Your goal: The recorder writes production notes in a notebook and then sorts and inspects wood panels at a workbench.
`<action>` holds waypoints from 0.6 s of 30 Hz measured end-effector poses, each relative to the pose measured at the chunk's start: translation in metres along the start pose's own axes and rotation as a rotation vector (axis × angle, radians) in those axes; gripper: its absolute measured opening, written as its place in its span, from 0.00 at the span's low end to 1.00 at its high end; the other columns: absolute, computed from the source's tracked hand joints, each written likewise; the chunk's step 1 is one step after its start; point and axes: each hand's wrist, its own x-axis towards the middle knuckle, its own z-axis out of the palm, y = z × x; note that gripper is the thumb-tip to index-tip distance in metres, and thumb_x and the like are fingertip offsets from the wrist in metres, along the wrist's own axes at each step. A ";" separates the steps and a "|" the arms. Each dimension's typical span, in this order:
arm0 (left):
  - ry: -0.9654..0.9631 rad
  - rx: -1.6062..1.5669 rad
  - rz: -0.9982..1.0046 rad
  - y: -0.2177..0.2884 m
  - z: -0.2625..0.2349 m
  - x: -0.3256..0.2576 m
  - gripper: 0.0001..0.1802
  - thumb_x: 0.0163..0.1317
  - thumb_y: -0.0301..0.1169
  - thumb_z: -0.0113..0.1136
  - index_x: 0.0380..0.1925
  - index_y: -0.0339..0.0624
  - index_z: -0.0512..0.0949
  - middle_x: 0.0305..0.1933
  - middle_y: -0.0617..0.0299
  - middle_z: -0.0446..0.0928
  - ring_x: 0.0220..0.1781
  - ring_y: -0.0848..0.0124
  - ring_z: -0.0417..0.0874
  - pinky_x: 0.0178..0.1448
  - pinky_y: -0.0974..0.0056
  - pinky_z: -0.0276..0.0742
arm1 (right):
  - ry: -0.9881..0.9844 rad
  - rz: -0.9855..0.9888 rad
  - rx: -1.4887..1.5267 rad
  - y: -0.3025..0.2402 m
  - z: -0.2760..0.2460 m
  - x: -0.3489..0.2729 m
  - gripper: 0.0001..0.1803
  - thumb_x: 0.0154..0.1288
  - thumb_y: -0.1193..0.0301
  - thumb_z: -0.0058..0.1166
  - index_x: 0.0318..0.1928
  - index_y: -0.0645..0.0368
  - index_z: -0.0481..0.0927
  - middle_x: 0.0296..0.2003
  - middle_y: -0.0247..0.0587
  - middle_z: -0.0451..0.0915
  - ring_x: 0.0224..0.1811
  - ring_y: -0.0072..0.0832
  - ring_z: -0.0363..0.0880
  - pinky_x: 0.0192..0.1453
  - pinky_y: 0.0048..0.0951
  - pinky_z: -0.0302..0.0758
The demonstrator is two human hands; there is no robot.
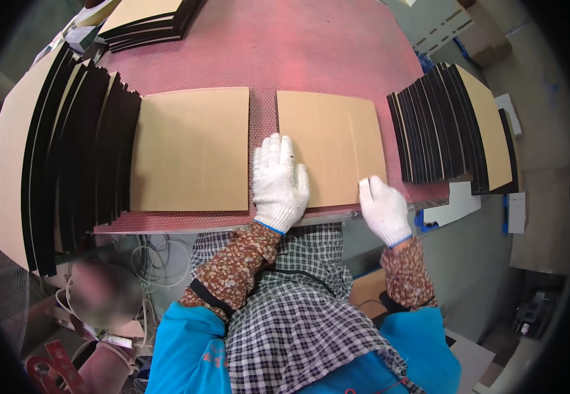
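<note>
My left hand [277, 184], in a white knitted glove, lies with its fingers stretched out along the left edge of a tan rectangular sheet [334, 141]. Part of its palm rests over that edge. At the sheet's near right corner my right hand [385, 209], gloved the same way, has its fingers curled together in a pinch. What the fingertips hold, if anything, cannot be made out. Faint lighter streaks run along the sheet's surface. A second tan sheet [192, 151] lies flat to the left, apart from the first by a narrow gap.
Tall stacks of black-edged tan sheets stand at the left [16, 151] and right [485, 128] of the pink mesh-textured table [311, 49]. Another stack [142, 26] sits at the far left. Below the table's near edge are hoses [173, 262] and a red-handled tool [62, 368].
</note>
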 end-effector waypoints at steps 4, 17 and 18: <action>0.019 -0.004 0.011 0.000 0.003 0.000 0.33 0.69 0.33 0.61 0.70 0.22 0.72 0.74 0.29 0.72 0.77 0.36 0.71 0.85 0.39 0.59 | -0.074 0.197 0.059 -0.033 -0.014 -0.013 0.16 0.83 0.58 0.47 0.44 0.56 0.78 0.32 0.55 0.86 0.34 0.56 0.87 0.39 0.56 0.83; 0.004 0.002 -0.015 0.001 -0.002 0.000 0.34 0.69 0.33 0.61 0.71 0.22 0.71 0.75 0.29 0.71 0.78 0.36 0.71 0.85 0.39 0.58 | 0.047 0.112 0.059 -0.041 0.001 0.064 0.14 0.82 0.59 0.47 0.45 0.55 0.79 0.34 0.53 0.86 0.37 0.54 0.88 0.40 0.57 0.83; -0.013 -0.005 -0.022 0.003 -0.002 0.000 0.34 0.68 0.33 0.61 0.71 0.22 0.71 0.75 0.29 0.71 0.78 0.36 0.70 0.85 0.39 0.58 | 0.046 0.115 0.056 -0.037 0.000 0.077 0.14 0.82 0.59 0.47 0.45 0.55 0.79 0.34 0.53 0.86 0.37 0.54 0.88 0.40 0.57 0.83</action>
